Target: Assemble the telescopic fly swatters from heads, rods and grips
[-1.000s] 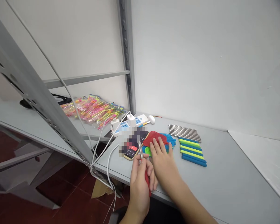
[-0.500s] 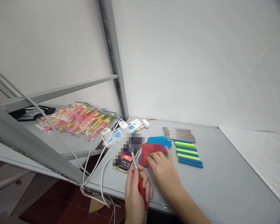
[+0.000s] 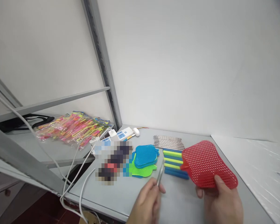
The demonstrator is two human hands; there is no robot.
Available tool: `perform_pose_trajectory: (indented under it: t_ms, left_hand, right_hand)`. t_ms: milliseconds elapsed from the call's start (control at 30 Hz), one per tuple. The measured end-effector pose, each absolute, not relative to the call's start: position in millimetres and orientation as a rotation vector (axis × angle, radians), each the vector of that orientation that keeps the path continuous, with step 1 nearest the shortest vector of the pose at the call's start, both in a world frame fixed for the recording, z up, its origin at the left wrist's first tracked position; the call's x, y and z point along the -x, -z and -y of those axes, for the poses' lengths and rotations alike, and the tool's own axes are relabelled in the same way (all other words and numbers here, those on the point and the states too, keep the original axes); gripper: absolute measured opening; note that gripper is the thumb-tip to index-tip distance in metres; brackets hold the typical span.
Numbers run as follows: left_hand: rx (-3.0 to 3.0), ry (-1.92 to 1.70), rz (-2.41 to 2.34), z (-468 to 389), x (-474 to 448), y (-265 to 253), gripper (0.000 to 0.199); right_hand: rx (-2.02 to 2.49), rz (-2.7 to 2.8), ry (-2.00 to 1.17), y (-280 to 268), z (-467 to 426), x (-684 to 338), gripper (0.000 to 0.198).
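My right hand (image 3: 224, 199) grips a red perforated fly swatter head (image 3: 207, 165) by its wide end, thumb on top, and its narrow socket points left. Closed in my left hand (image 3: 147, 199) is a metal rod (image 3: 160, 175), its tip angled up; the red handle seen on it earlier is hidden now. Between and beyond the hands lie blue and green handle tubes (image 3: 175, 172) in a row. Behind them is a row of metal rods (image 3: 168, 142). Left of these, a blue swatter head (image 3: 146, 155) overlaps a green swatter head (image 3: 142, 171).
A blurred-out phone (image 3: 112, 168) lies left of the swatter heads. Behind it is a white power strip (image 3: 128, 132) with plugs and white cables (image 3: 80, 189) trailing off the table edge. Bagged colourful items (image 3: 77, 127) lie beyond a grey metal post (image 3: 105, 68). White sheeting (image 3: 254, 165) covers the right side.
My right hand has lifted the red swatter head off the pile and carried it right, uncovering the green one. My left hand has moved right with the rod. The view has shifted.
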State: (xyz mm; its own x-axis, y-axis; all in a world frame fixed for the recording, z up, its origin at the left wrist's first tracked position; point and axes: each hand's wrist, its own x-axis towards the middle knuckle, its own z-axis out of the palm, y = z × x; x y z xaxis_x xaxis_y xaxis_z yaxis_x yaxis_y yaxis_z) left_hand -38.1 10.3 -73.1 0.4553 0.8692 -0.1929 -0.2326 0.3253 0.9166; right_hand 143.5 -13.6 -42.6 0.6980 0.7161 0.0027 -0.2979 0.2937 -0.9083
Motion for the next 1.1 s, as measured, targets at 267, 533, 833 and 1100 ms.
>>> perform_pose_trajectory:
  t_ms: [267,533,833,1100]
  left_hand:
    - [-1.419,-0.596,-0.685,14,-5,63,0.033]
    - [-1.472,-0.368,-0.732,7,20,42,0.042]
    - [-1.598,-0.2,-0.801,9,18,40,0.045]
    - [-1.746,-0.234,-0.773,7,16,38,0.042]
  right_hand:
    - [1.16,0.275,-0.574,54,58,-174,0.029]
    - [1.089,0.298,-0.775,62,63,-183,0.036]
    - [1.065,0.342,-0.689,72,61,-185,0.038]
    - [1.042,0.338,-0.628,72,61,-183,0.035]
